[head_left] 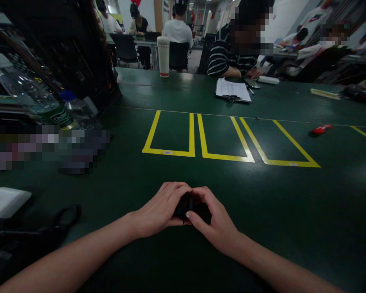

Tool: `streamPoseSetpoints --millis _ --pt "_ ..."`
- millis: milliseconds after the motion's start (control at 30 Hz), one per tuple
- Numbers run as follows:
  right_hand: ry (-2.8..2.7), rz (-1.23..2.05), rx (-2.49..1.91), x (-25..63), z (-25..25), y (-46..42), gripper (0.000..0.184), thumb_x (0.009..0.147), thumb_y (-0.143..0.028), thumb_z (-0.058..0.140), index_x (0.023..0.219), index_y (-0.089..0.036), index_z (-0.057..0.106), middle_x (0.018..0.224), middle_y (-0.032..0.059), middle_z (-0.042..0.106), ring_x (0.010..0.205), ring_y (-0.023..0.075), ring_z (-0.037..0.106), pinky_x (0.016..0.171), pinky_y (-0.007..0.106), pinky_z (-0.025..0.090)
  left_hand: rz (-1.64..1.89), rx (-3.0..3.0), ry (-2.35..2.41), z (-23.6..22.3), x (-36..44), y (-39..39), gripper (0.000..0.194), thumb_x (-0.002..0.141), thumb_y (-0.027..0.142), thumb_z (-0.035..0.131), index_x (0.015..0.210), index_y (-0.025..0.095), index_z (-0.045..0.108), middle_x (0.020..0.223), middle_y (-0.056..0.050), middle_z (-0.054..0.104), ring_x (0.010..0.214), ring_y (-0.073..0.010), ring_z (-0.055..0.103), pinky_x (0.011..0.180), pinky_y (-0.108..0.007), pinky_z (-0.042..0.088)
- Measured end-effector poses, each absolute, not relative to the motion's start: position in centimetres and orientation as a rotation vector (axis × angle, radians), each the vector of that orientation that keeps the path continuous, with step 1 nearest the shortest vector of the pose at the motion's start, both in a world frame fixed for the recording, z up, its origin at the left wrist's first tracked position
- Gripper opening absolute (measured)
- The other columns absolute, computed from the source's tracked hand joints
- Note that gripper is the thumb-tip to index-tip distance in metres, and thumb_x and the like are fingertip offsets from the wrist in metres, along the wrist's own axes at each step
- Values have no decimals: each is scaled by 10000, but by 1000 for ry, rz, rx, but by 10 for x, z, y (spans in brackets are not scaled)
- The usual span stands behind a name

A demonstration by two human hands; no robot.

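Note:
Both of my hands meet around a small black object just above or on the dark green table; its kind cannot be made out. My left hand wraps over its left side, the fingers covering most of it. On the other side my right hand curls with its thumb tip pressed against the object's edge and its fingers meeting the left fingertips. Beyond the hands, yellow tape outlines mark several areas on the tabletop.
At left lie plastic bottles, a white box and a black strap. Farther off stand a tall cup and a clipboard with papers, near a person in a striped shirt. A red object sits at right.

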State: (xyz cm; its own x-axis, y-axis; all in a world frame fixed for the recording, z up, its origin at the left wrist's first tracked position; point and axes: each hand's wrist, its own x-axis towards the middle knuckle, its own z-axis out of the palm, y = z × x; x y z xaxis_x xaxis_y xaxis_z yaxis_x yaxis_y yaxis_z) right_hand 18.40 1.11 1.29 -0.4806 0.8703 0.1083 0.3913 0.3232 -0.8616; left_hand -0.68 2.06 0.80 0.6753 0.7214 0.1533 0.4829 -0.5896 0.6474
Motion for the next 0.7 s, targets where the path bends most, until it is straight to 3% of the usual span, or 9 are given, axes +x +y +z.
streamPoseSetpoints --millis 267,400,567,700 --pt "-2118 931 -981 188 9 7 292 797 -161 534 1071 -232 461 1096 75 492 1020 209 504 844 378 452 528 2327 916 9 -9 21 666 738 216 664 1258 221 249 1245 -95 399 1132 -252 390 950 -424 334" --pt "-2080 934 -979 187 8 10 239 782 -168 560 998 -235 482 1058 65 501 990 210 514 812 373 463 536 2314 909 12 -8 21 650 745 240 660 1255 227 258 1241 -96 406 1136 -257 393 952 -433 332" --pt "-2080 1088 -1087 185 13 11 336 789 -172 533 1106 -207 426 1012 69 529 889 189 537 762 336 476 502 2291 916 15 -9 21 614 767 243 633 1256 231 262 1245 -96 406 1124 -259 409 924 -427 361" --pt "-2145 1008 -1041 186 13 10 324 787 -179 529 1096 -204 439 1051 80 507 923 199 520 775 345 467 547 2311 914 11 -9 21 634 752 241 643 1255 228 259 1239 -97 412 1127 -265 405 928 -431 349"
